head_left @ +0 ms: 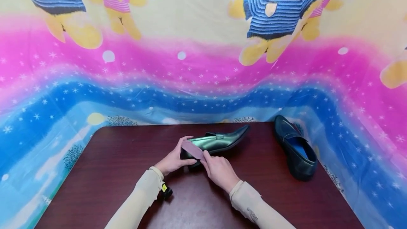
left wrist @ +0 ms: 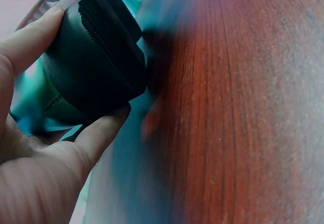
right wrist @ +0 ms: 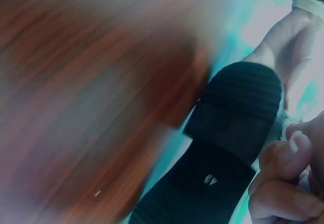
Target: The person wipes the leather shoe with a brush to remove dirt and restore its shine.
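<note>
A dark green-black leather loafer (head_left: 219,141) is tilted over the table, toe pointing right and away. My left hand (head_left: 174,158) grips it round the heel, thumb below and fingers above. Against the near side of the heel my right hand (head_left: 220,170) holds a flat, oblong mauve piece (head_left: 193,150) between thumb and fingers; I cannot tell what kind of thing it is. A pale, bristly edge shows beside the right fingers in the right wrist view. There the ridged heel bottom (right wrist: 238,97) and the numbered sole (right wrist: 202,183) face the camera.
The matching loafer (head_left: 295,147) stands at the right side of the dark red-brown table (head_left: 127,151), near its edge. A small black device with a yellow tag (head_left: 165,190) is beside the left cuff. A printed bear curtain (head_left: 197,91) hangs around the table's back and sides.
</note>
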A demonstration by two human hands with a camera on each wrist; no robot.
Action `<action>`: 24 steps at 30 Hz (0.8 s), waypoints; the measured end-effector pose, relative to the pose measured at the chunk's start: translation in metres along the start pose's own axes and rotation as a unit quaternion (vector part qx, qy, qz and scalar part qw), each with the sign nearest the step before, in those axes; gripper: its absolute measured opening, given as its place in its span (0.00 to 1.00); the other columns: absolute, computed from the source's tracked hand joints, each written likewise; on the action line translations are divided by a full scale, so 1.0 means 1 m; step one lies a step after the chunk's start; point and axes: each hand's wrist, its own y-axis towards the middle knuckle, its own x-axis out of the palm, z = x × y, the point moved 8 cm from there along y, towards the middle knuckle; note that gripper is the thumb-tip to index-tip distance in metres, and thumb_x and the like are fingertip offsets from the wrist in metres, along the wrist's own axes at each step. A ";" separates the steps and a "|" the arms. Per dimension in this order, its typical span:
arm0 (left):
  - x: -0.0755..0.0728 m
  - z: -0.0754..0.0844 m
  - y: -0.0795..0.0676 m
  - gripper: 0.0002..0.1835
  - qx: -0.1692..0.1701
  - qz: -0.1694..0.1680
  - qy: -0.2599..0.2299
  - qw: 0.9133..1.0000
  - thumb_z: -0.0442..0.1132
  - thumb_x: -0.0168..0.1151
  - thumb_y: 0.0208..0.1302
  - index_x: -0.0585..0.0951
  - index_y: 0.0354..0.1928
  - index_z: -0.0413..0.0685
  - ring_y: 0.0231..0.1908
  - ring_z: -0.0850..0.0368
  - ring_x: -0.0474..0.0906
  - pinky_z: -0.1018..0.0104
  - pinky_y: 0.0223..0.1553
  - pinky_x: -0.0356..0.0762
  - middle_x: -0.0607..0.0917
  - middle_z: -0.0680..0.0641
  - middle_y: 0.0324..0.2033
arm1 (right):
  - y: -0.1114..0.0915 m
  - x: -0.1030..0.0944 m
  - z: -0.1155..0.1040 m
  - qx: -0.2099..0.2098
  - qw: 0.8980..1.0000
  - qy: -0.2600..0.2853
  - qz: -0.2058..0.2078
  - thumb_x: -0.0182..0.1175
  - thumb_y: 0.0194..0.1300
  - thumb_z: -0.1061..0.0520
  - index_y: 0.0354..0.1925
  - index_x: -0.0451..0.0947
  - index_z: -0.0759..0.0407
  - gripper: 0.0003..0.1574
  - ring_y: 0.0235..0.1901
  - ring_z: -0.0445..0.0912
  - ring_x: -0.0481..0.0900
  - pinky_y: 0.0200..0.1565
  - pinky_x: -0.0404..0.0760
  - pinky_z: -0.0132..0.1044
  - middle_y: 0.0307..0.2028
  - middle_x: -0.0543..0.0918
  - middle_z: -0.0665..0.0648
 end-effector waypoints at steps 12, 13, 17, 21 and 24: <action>-0.001 -0.004 -0.002 0.49 -0.015 0.008 -0.011 1.000 0.46 0.77 0.61 0.55 0.76 0.72 0.58 0.49 0.76 0.53 0.61 0.73 0.69 0.45 0.68 | -0.018 -0.021 0.052 0.087 0.995 -0.017 0.047 0.63 0.75 0.53 0.44 0.70 0.58 0.13 0.12 0.50 0.72 0.15 0.64 0.40 0.14 0.71 0.52; -0.002 -0.004 -0.003 0.49 -0.016 0.009 -0.010 1.000 0.46 0.77 0.61 0.55 0.76 0.72 0.58 0.48 0.77 0.52 0.61 0.73 0.69 0.44 0.68 | -0.018 -0.022 0.053 0.091 0.995 -0.015 0.046 0.62 0.75 0.53 0.43 0.70 0.58 0.13 0.12 0.50 0.72 0.15 0.64 0.40 0.14 0.71 0.52; -0.001 0.001 -0.003 0.49 -0.012 0.007 -0.001 1.000 0.46 0.77 0.62 0.55 0.76 0.70 0.58 0.47 0.76 0.51 0.62 0.72 0.69 0.44 0.69 | -0.016 -0.026 0.045 0.083 0.996 0.006 0.040 0.61 0.77 0.52 0.42 0.69 0.58 0.13 0.13 0.48 0.71 0.16 0.64 0.39 0.15 0.68 0.50; 0.001 0.002 -0.002 0.50 -0.008 0.005 0.002 1.000 0.46 0.78 0.61 0.55 0.76 0.70 0.61 0.47 0.75 0.49 0.65 0.69 0.70 0.45 0.69 | -0.010 -0.021 0.022 0.044 0.998 0.020 0.027 0.60 0.77 0.51 0.41 0.68 0.56 0.13 0.14 0.45 0.72 0.18 0.66 0.37 0.16 0.67 0.46; 0.002 0.003 -0.002 0.50 0.000 0.007 -0.002 1.000 0.44 0.78 0.61 0.55 0.77 0.68 0.66 0.48 0.71 0.47 0.69 0.64 0.70 0.46 0.69 | -0.005 -0.013 0.005 0.010 1.000 0.017 0.008 0.60 0.77 0.51 0.42 0.69 0.56 0.13 0.15 0.43 0.72 0.18 0.67 0.35 0.17 0.68 0.45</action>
